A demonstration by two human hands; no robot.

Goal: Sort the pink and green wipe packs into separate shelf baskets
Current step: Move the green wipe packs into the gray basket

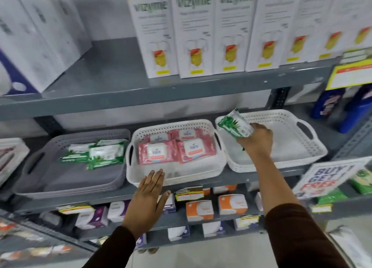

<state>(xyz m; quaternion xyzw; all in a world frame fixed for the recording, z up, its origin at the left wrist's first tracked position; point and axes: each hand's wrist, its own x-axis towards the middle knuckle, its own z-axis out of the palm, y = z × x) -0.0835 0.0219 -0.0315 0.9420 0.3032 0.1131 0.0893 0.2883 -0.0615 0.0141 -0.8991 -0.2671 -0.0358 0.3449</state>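
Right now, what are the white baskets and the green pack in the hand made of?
The white baskets look like matte moulded plastic, given their punched holes and cut-out handles. The green pack in the right hand looks like soft glossy plastic film: it crinkles and shines, though blur leaves that uncertain.

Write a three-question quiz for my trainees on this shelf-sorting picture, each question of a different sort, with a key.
1. True or false: the right hand holds a pink pack.
2. Multiple choice: the pink packs lie in (A) the grey basket, (B) the middle white basket, (C) the right white basket.
3. Fill in: the left hand is open, held flat in front of the ____ white basket.

Key
1. False: it grips a green pack over the right white basket.
2. B. Other green packs lie in the grey basket.
3. middle
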